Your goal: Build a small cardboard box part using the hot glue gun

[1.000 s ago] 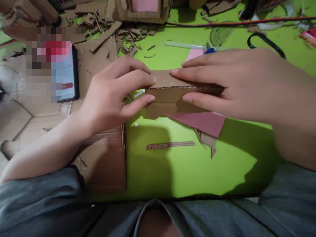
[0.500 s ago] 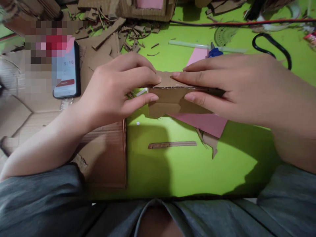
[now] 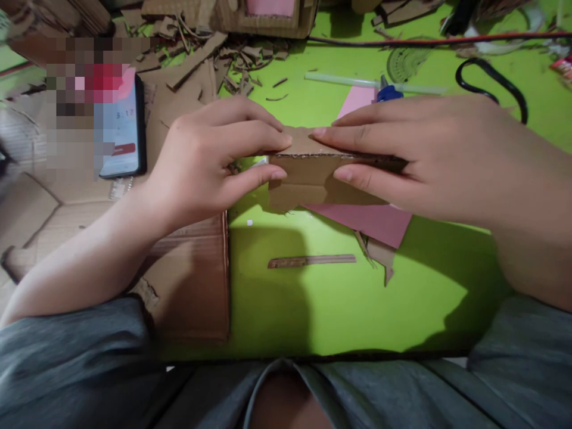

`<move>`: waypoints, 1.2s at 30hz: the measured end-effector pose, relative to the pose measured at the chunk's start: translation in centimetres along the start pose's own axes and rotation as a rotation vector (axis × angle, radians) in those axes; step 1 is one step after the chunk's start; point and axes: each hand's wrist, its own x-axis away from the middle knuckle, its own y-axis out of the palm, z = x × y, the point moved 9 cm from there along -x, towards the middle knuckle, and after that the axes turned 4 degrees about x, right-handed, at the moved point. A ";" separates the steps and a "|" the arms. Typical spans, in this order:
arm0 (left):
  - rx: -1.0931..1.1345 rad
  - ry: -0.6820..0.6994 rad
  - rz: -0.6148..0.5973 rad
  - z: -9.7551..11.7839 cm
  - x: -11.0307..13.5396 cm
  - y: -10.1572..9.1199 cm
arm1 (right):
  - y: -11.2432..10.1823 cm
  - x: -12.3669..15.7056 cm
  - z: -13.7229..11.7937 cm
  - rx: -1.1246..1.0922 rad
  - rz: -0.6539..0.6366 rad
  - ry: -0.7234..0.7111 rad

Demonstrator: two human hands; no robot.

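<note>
Between my hands stands a small cardboard box shape point(image 3: 308, 189), with one panel on top and another facing me. My left hand point(image 3: 223, 155) grips its left end, fingers on the top panel and thumb against the front. On the right part, my right hand point(image 3: 415, 155) presses the top with its fingers, its thumb on the front panel. The seam between the two panels shows a ragged, slightly shiny edge. Pink paper point(image 3: 375, 223) lies beneath. A blue-capped glue bottle nozzle point(image 3: 388, 92) shows behind my right hand; the rest is hidden.
A thin cardboard strip point(image 3: 313, 261) lies in front on the green table point(image 3: 379, 322). Large cardboard sheets point(image 3: 196, 298) and a phone point(image 3: 127, 137) are at left. Cardboard scraps point(image 3: 245, 59), a clear stick point(image 3: 339, 79), a protractor point(image 3: 404, 62) and a black loop point(image 3: 513, 89) lie behind.
Almost nothing differs. Both hands keep the same hold on the cardboard box shape, and the digits on the phone screen have changed.
</note>
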 end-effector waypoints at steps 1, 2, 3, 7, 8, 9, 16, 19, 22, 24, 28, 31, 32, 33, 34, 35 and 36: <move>-0.018 0.004 0.002 0.0 0.1 0.0 | 0.0 0.0 0.0 0.001 -0.002 0.012; -0.028 -0.010 0.002 -0.1 0.2 0.0 | 0.1 -0.1 -0.1 0.003 -0.003 0.021; -0.032 -0.028 0.007 -0.1 0.3 0.0 | 0.1 -0.1 -0.2 0.007 0.000 0.025; -0.035 -0.077 0.032 0.1 0.5 0.1 | 0.3 -0.1 -0.3 0.031 0.007 0.031; -0.035 -0.073 0.043 0.2 0.5 0.0 | 0.3 -0.1 -0.2 0.037 0.003 0.034; -0.034 -0.065 0.055 0.3 0.5 0.0 | 0.3 0.0 -0.1 0.041 0.001 0.035; -0.042 -0.084 0.014 0.6 0.3 0.1 | 0.4 0.0 0.1 0.009 0.007 -0.004; -0.030 -0.115 -0.007 0.4 0.3 0.1 | 0.5 0.0 0.2 0.012 0.006 -0.011; 0.006 -0.086 0.014 0.3 0.4 0.0 | 0.1 0.1 0.0 0.032 0.041 -0.012; 0.019 -0.076 0.014 0.1 0.5 0.1 | 0.0 0.1 -0.3 0.055 0.026 0.002; 0.040 -0.119 0.024 -0.2 0.5 0.1 | 0.3 0.1 -0.6 0.118 -0.053 0.037; 0.040 -0.154 0.025 -0.2 0.4 0.1 | 0.1 0.2 -0.5 0.102 -0.030 0.025; 0.040 -0.163 0.020 -0.1 0.4 0.2 | 0.0 0.2 -0.5 0.081 -0.010 0.014; 0.040 -0.165 0.021 -0.1 0.3 0.2 | 0.0 0.2 -0.3 0.059 0.012 0.004; 0.041 -0.174 0.018 -0.1 0.3 0.2 | 0.0 0.3 -0.1 0.041 0.026 -0.002; 0.040 -0.180 0.016 -0.1 0.3 0.3 | 0.0 0.3 0.1 0.027 0.035 -0.005; 0.039 -0.186 0.011 -0.1 0.4 0.3 | 0.2 0.3 0.3 0.019 0.039 -0.006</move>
